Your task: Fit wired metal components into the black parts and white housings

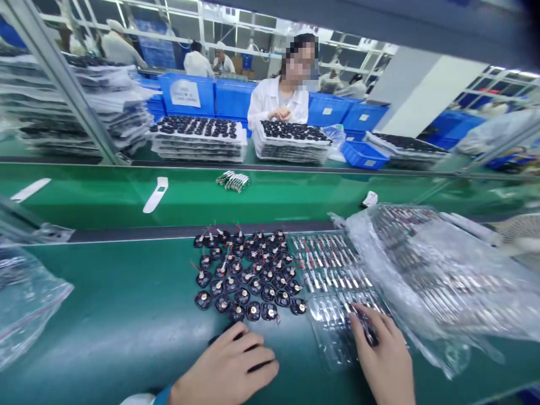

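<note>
My left hand point(232, 365) rests low on the green bench with its fingers curled over a black rounded housing, mostly hidden beneath them. Just beyond it lie many black housings point(255, 287), each with a pale round centre, several with thin red or green wires. On the right, my right hand point(386, 351) reaches over a clear plastic tray point(329, 332), thumb and fingers drawn together at its slim silvery pieces. Something dark shows beneath these fingers, too covered to name. Behind this tray, another section holds rows of silvery pieces with red wires point(324, 253).
A plastic-wrapped stack of filled trays point(442, 270) lies at right, a clear bag point(25, 298) at left. A green conveyor belt point(189, 208) carries a bundle of small parts point(233, 180). Across it, a person in white point(270, 101) sits behind stacked trays point(198, 146).
</note>
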Demonstrator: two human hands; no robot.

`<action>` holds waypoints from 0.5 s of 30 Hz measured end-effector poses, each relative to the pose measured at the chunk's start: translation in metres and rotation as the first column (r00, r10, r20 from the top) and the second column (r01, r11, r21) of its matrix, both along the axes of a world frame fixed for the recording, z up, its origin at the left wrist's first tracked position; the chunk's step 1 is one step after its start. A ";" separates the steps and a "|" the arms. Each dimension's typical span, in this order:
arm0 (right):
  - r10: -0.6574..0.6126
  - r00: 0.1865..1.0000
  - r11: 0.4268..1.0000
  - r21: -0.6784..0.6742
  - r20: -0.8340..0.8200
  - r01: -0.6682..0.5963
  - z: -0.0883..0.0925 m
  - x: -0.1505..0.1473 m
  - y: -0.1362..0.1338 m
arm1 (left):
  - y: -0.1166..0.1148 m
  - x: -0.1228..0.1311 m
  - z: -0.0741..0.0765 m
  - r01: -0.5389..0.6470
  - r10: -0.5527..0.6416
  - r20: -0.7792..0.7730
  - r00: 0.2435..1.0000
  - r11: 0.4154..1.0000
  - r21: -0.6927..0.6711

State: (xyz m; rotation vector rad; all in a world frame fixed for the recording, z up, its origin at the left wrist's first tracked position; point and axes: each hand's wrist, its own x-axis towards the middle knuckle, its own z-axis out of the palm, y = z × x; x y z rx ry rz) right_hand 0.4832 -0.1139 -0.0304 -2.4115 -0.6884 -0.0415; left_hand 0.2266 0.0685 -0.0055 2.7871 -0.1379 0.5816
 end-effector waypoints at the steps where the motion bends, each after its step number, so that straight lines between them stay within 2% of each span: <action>1: -0.002 1.000 1.000 -0.005 0.003 0.002 0.000 0.001 0.001 | -0.001 0.003 0.000 0.005 -0.005 0.015 1.000 1.000 -0.002; 5: -0.021 1.000 0.998 -0.056 -0.014 0.020 0.006 0.008 -0.007 | 0.002 -0.003 0.002 0.012 -0.012 0.003 1.000 0.997 -0.070; 9: -0.012 0.999 0.991 -0.136 -0.050 0.005 0.016 0.012 -0.019 | 0.008 -0.015 0.001 -0.038 0.029 -0.062 0.998 0.988 -0.150; 15: 0.020 0.992 0.981 -0.188 -0.123 -0.043 0.025 0.016 -0.021 | 0.005 -0.011 -0.001 -0.042 0.028 -0.092 0.995 0.988 -0.152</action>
